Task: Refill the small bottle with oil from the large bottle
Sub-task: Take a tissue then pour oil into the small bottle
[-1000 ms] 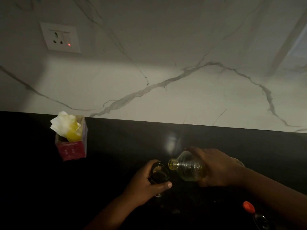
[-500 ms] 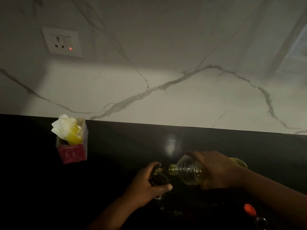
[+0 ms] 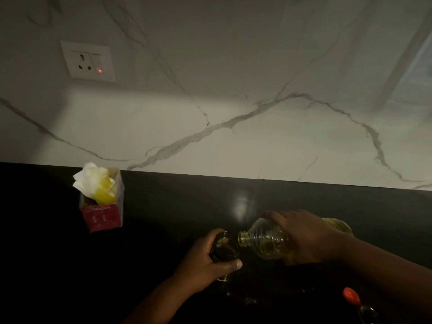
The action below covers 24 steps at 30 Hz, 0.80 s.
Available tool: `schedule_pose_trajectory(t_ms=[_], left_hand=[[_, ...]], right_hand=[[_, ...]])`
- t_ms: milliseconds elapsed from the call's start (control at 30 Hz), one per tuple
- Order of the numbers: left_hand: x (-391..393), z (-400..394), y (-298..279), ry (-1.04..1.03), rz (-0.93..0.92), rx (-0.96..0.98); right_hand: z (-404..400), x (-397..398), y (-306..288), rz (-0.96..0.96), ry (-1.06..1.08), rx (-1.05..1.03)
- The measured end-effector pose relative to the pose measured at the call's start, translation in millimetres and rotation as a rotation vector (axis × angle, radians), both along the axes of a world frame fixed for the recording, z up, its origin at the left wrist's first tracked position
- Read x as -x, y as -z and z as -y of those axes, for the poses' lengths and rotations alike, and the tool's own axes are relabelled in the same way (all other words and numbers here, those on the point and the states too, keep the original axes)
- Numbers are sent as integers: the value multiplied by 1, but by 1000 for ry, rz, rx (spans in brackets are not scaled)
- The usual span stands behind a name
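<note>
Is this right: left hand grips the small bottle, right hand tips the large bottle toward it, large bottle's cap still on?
Not quite. The head view shows the large bottle uncapped: its threaded mouth is bare and sits at the rim of the small bottle. The rest holds: the left hand grips the small bottle and the right hand tips the large one toward it.

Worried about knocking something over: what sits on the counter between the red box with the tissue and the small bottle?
Head view: nothing visible, only dark bare countertop between the red box and the small bottle, held by the left hand.
</note>
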<state>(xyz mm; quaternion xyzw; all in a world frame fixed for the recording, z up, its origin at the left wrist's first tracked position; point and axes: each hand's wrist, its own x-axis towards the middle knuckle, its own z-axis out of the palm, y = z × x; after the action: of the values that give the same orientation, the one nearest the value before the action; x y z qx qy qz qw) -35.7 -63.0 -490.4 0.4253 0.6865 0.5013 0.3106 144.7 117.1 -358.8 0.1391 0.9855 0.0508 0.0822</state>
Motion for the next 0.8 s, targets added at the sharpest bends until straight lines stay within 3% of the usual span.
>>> schedule_pose_trajectory(t_ms=[800], left_hand=[[-1,4,-9,23,27,48]], right_hand=[[0,6,-11,60,-31,-40]])
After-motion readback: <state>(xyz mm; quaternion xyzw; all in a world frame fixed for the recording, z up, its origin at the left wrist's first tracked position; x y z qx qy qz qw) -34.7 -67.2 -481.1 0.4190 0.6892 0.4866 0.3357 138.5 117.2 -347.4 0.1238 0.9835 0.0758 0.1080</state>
